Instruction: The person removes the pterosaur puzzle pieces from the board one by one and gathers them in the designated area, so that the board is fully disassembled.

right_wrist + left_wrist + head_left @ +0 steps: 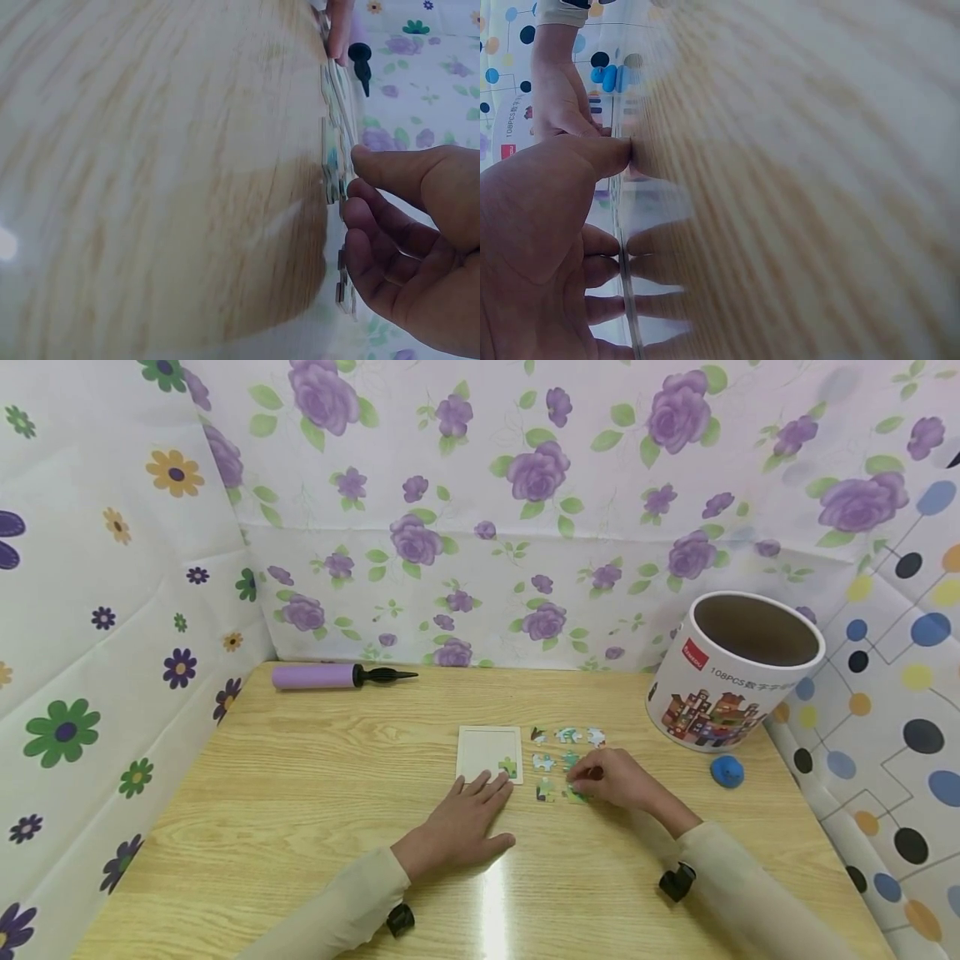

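Observation:
A square wooden puzzle tray (480, 750) lies on the table with one green puzzle piece (507, 767) in its lower right corner. My left hand (467, 825) rests at the tray's near edge, fingers extended and touching it. To the tray's right lie several loose jigsaw pieces (567, 736) in rows. Over the right side of these rows is my right hand (611, 779), thumb and fingers bent down at a green piece (575, 794). In the right wrist view the thumb and index fingertips stand slightly apart beside the pieces (330, 169). Whether they pinch one is hidden.
A large white printed bucket (731, 672) stands at the back right, with a small blue toy (727, 772) in front of it. A purple hand pump (315, 677) lies at the back left. Patterned cloths (480, 568) hang behind and at both sides.

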A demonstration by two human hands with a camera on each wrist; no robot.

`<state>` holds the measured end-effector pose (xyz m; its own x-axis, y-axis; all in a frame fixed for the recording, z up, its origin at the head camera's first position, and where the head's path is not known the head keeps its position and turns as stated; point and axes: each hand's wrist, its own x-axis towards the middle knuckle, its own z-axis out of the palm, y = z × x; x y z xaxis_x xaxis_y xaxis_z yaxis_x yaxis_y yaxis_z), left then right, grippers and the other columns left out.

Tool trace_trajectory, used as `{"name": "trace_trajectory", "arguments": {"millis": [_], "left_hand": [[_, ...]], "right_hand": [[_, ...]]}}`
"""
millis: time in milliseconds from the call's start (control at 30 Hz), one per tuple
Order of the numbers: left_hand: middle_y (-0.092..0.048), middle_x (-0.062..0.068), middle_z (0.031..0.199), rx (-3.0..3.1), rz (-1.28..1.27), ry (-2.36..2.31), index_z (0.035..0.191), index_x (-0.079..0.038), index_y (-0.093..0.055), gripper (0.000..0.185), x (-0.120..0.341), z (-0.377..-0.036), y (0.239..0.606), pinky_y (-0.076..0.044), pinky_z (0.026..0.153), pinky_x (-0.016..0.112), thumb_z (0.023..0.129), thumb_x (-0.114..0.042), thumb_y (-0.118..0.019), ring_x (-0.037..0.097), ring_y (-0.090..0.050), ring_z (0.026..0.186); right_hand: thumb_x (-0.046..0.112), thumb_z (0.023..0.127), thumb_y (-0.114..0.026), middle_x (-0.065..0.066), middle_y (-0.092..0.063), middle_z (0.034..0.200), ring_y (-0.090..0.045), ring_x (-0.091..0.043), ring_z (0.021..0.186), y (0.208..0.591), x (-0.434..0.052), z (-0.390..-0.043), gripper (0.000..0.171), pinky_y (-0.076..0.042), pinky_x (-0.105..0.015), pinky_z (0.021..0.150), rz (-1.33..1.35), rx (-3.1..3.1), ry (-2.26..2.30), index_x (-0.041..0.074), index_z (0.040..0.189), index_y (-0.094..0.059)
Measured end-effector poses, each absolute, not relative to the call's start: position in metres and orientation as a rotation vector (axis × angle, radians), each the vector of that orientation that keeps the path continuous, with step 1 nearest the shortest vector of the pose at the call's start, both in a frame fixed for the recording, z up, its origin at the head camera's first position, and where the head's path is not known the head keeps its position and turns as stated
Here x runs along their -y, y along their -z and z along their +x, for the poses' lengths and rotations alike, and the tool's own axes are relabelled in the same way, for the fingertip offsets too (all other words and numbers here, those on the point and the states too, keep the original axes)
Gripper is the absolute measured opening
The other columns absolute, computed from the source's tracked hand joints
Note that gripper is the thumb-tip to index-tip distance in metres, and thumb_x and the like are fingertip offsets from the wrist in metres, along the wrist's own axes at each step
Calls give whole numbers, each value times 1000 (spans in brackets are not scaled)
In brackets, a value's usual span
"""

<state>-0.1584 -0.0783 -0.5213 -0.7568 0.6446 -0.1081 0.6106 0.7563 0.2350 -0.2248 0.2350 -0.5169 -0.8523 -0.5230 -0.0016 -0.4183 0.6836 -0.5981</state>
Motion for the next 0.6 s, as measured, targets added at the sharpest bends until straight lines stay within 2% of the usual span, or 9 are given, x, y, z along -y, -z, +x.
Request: {"name": "trace_trajectory", "arguments": {"millis": [167,333,600], "left_hand": [[-21,7,170,-2767,1003,-288,163,-9,-25,81,79,-158,521,-23,121,61,103,-58,-46,31,-21,156],[-14,16,170,-2780,1001,-270,162,0,-20,89,79,-156,520,-25,121,58,102,-60,-46,31,-20,156],[-23,25,166,-2806,988,-249,160,2,-27,90,80,-158,519,-27,122,50,101,-63,-49,38,-22,154]], "right_hand": [[15,93,-77,9,-75,96,-62,-4,80,515,-232,-225,10,-52,-24,70,-776,-2732,896,16,102,-81],[16,92,-78,8,-75,96,-65,-5,82,512,-227,-226,13,-55,-25,72,-778,-2744,895,15,104,-81],[17,95,-75,8,-75,97,-65,-5,82,507,-211,-232,12,-55,-25,72,-836,-2703,918,16,105,-81]]}}
